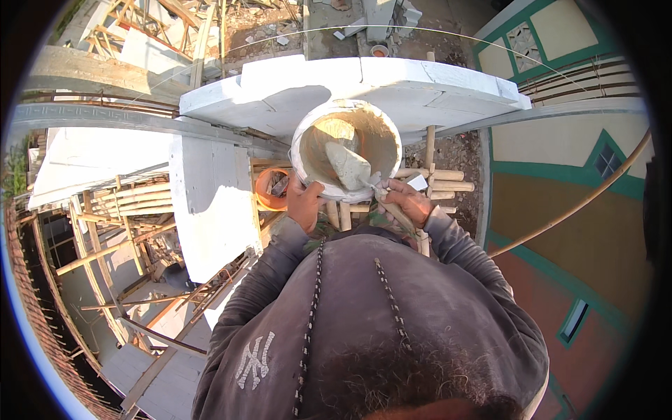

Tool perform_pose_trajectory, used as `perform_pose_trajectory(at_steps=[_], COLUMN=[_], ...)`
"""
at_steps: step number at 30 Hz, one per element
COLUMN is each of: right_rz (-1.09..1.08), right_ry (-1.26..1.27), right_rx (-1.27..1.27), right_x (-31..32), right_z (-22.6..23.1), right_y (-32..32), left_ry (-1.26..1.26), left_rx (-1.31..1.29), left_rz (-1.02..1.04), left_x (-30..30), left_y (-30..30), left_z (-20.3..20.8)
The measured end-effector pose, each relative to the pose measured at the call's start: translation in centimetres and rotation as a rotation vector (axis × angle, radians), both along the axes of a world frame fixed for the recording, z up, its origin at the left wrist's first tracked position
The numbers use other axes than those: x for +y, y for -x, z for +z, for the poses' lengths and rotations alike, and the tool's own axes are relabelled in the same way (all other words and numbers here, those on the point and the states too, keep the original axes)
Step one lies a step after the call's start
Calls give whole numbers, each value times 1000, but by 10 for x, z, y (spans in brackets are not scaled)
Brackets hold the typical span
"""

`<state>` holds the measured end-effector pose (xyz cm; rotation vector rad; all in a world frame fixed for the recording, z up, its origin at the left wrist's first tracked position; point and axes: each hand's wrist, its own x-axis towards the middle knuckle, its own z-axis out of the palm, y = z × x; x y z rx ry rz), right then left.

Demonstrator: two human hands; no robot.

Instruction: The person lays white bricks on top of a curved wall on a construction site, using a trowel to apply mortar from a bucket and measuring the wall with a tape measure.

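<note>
A white bucket (299, 165) stands tilted in front of me, its mouth toward me and its inside coated with pale grey mortar. My left hand (306, 205) is closed on the bucket's near left rim. My right hand (410, 201) grips a trowel by its handle, at the bucket's near right side. The mortar-smeared trowel blade (348, 166) reaches into the mouth of the bucket. Just left of my left hand is an orange bucket (269, 187) with something grey inside that I cannot make out.
A white block wall (434, 87) runs across beyond the bucket, and another white block wall (210, 196) stands to my left. Bamboo poles (444, 185) lie below on the right. Rubble and timber cover the ground beyond. A green-trimmed building (560, 150) rises at the right.
</note>
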<state>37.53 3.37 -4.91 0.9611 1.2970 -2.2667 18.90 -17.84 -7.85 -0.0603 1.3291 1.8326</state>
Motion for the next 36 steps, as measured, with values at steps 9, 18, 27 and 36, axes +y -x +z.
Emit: perform_pose_trajectory(at_steps=[9, 18, 27, 36], right_rz=[-238, -732, -1263, -1477], right_ry=[-154, -68, -188, 306], right_rx=[209, 263, 347, 702], right_x=[52, 162, 322, 455], right_z=[-19, 22, -28, -108], right_y=[-72, -135, -134, -127], left_ry=[-34, 0, 12, 161], left_rx=[-47, 26, -105, -136], left_rz=[-219, -469, -423, -348], left_x=[108, 192, 205, 162], left_y=[-10, -18, -27, -7], left_z=[6, -21, 4, -8])
